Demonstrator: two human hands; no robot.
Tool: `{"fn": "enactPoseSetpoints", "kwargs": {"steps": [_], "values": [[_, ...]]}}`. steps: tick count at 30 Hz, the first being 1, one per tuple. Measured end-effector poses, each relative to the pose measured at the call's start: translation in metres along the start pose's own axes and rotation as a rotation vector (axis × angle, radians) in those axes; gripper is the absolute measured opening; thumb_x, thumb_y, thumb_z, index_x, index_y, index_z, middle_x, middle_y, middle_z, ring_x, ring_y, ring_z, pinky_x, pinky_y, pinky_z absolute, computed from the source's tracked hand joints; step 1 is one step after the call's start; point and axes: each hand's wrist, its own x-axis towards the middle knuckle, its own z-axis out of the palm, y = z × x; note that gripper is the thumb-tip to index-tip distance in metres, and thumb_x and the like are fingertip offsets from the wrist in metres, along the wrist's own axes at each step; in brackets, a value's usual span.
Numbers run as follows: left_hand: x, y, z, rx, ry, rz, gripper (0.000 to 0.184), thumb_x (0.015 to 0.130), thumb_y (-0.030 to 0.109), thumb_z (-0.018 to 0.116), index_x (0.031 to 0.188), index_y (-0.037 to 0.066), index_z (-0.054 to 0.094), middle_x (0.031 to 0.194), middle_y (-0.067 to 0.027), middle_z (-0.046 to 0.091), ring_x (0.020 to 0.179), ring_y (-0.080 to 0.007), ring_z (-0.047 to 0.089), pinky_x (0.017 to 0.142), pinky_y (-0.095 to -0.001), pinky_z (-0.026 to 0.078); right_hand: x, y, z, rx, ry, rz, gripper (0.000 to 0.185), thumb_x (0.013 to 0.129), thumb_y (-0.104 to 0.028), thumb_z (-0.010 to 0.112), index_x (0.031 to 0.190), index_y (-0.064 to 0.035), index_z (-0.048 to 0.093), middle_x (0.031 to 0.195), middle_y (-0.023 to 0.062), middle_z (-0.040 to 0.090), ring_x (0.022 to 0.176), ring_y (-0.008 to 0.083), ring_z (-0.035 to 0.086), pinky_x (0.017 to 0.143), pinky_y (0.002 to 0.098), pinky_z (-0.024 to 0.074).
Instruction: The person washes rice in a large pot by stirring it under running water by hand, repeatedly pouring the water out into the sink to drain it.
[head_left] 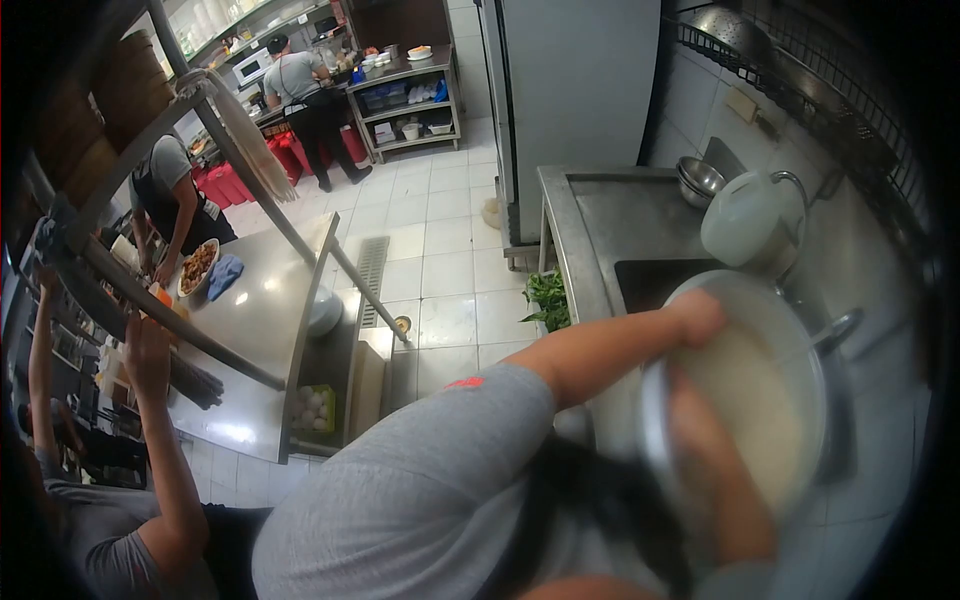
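The large pot [817, 395] near the sink [645, 275] may tip and spill its pale contents [750, 400] if the left hand [700, 316] or right hand [695, 410] slips, though blur means I cannot tell whether either grips.

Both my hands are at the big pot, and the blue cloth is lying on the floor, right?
Not quite: the head view shows the blue cloth on the steel table, beside the food. The rest is right: your left hand and right hand are both at the big pot.
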Motion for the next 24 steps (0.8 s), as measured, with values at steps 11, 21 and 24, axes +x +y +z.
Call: {"fn": "enactPoseSetpoints", "kwargs": {"steps": [11,21,24], "values": [[0.003,-0.001,0.003,0.015,-0.012,-0.001,0.024,0.065,0.017,0.054,0.085,0.011,0.064,0.078,-0.0123,0.064,0.075,-0.0302,0.062,0.068,-0.0405,0.049,-0.001,-0.014,-0.009,-0.081,-0.034,0.04,0.018,0.069,0.0,0.051,0.081,0.0064,0.064,0.133,0.0303,0.03,0.112,0.0398,0.045,0.096,0.0365,0.0359],[0.004,0.0,0.002,0.008,-0.005,0.004,0.028,0.062,0.018,0.055,0.088,0.011,0.064,0.078,-0.0124,0.064,0.074,-0.0306,0.062,0.066,-0.0411,0.048,-0.003,-0.015,-0.011,-0.013,-0.017,0.014,0.017,0.069,-0.003,0.055,0.08,0.0071,0.063,0.132,0.0309,0.03,0.109,0.0421,0.047,0.095,0.0372,0.0372],[0.004,0.0,0.001,0.027,-0.025,0.016,0.029,0.062,0.018,0.055,0.089,0.011,0.064,0.078,-0.0126,0.064,0.074,-0.0306,0.062,0.067,-0.0411,0.048,-0.001,0.002,0.002,0.116,0.033,-0.028,0.016,0.069,-0.004,0.055,0.078,0.0064,0.064,0.133,0.0309,0.03,0.109,0.0419,0.047,0.095,0.0373,0.0377]]}}
